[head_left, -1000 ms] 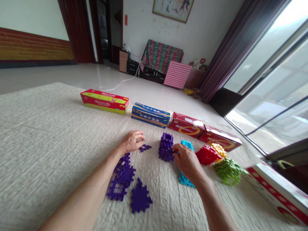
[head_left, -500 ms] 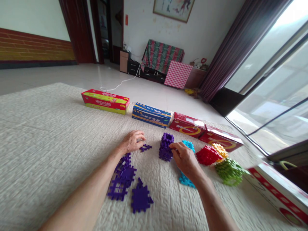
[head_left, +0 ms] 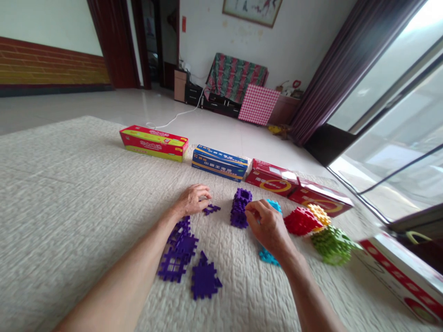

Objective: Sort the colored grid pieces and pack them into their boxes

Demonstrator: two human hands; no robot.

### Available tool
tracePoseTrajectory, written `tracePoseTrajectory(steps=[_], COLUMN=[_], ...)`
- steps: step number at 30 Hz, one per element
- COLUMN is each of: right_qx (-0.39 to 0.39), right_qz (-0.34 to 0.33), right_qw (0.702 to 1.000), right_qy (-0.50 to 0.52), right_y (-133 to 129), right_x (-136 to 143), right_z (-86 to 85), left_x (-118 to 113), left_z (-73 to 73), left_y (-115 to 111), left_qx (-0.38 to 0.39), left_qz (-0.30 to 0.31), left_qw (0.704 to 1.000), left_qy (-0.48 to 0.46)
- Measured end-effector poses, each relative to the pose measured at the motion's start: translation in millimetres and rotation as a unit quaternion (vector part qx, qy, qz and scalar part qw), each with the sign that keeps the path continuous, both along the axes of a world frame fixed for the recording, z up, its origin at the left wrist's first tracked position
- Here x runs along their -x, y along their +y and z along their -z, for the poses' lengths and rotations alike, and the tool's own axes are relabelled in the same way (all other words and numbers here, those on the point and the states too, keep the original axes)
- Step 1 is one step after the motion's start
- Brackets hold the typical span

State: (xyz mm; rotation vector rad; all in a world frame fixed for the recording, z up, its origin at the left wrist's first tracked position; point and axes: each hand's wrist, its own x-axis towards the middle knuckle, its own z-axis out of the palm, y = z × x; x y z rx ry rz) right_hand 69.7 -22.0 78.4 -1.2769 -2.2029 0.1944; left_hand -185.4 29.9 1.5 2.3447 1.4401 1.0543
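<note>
My left hand (head_left: 194, 200) hovers low over the mat, fingers loosely bent with a gap between them and the thumb. A small thin purple plastic piece (head_left: 212, 210) lies by its fingertips. My right hand (head_left: 266, 221) is closed in a pinch at the right side of a stack of purple interlocking blocks (head_left: 239, 216), partly covering it; what the fingertips hold, if anything, is hidden. Flat purple lattice pieces (head_left: 173, 265) lie below my left wrist, beside a solid purple square plate (head_left: 204, 280). Light blue blocks (head_left: 269, 257) show partly behind my right hand.
A red block shape (head_left: 300, 221), yellow blocks (head_left: 319, 215) and a green block shape (head_left: 331, 246) sit at the right. A red-and-yellow box (head_left: 154, 145), a blue box (head_left: 219, 165) and red boxes (head_left: 272, 179) line the back. A white-and-red box (head_left: 401, 276) stands far right.
The view has shifted slightly. Both hands stay in nearly the same places, and the blocks lie as before.
</note>
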Motion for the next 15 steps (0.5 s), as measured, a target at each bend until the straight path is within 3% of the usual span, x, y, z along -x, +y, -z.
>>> tracePoseTrajectory(steps=[6,15], right_qx=[0.054,0.153], right_qz=[-0.149,-0.244], right_qw=[0.987,0.957], right_qy=[-0.002,-0.048], right_y=[-15.4,-47.9], right_x=[22.4,37.3], right_z=[-1.7,2.8], left_x=[0.3,1.3], left_z=[3.4,2.1], left_y=[2.7,2.9], left_qx=[0.011,0.015], left_qz=[-0.01,-0.019], left_qw=[1.0,1.0], left_qy=[-0.011,-0.003])
